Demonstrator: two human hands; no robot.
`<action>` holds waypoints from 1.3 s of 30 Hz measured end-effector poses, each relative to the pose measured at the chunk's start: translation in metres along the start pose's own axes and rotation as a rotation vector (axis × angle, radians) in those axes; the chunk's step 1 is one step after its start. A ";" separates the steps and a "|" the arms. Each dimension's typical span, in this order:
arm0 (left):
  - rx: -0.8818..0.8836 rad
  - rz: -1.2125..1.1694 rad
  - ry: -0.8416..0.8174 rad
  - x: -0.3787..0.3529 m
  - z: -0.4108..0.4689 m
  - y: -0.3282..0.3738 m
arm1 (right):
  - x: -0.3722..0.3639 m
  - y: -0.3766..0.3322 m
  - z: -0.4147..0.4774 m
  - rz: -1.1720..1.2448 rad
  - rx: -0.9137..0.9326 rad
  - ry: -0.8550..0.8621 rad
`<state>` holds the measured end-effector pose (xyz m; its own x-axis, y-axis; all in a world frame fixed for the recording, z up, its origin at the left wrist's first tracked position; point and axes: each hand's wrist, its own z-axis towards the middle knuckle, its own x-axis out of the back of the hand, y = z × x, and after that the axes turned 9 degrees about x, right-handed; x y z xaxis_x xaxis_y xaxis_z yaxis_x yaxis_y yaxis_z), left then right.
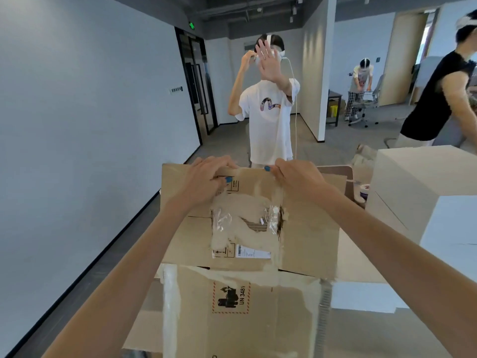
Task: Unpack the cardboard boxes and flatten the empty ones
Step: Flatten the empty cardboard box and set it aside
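A worn brown cardboard box with torn paper, scraps of clear tape and a shipping label lies in front of me, its large flaps spread. My left hand grips the far edge of the upper flap, fingers curled over it and thumb on the near face. My right hand grips the same edge a little to the right. The near panel carries a red-hatched UN 3481 battery sticker. What lies inside the box is hidden.
A white block-shaped table or cabinet stands at the right, with a tape roll beside it. A person in a white T-shirt stands just beyond the box with a raised palm. Two other people are at the right and far back. A grey wall runs along the left.
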<state>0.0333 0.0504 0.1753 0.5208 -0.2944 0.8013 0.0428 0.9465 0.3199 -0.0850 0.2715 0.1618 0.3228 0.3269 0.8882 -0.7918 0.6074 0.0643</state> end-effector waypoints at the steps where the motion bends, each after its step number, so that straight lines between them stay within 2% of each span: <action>1: 0.021 -0.025 -0.043 -0.010 0.005 -0.008 | -0.012 0.004 0.002 0.009 0.002 -0.002; 6: 0.061 -0.121 -0.238 -0.058 0.036 -0.055 | -0.071 0.024 0.028 0.032 -0.053 -0.140; 10: 0.136 -0.186 -0.316 -0.103 0.064 -0.093 | -0.125 0.040 0.060 0.067 -0.080 -0.255; 18: 0.254 -0.300 -0.558 -0.226 0.117 -0.190 | -0.255 0.076 0.110 0.014 -0.107 -0.454; 21: 0.274 -0.305 -0.641 -0.276 0.127 -0.218 | -0.302 0.089 0.114 0.054 -0.149 -0.475; 25: 0.261 -0.229 -0.694 -0.343 0.127 -0.250 | -0.366 0.101 0.111 0.048 -0.149 -0.554; 31: 0.206 -0.098 -0.668 -0.422 0.110 -0.290 | -0.443 0.104 0.088 0.119 -0.153 -0.603; 39: 0.203 -0.003 -0.722 -0.469 0.065 -0.299 | -0.486 0.088 0.051 0.203 -0.231 -0.680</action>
<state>-0.2794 -0.1030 -0.2633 -0.1709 -0.3770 0.9103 -0.1513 0.9230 0.3538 -0.3382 0.1287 -0.2409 -0.2690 -0.0257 0.9628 -0.6483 0.7441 -0.1613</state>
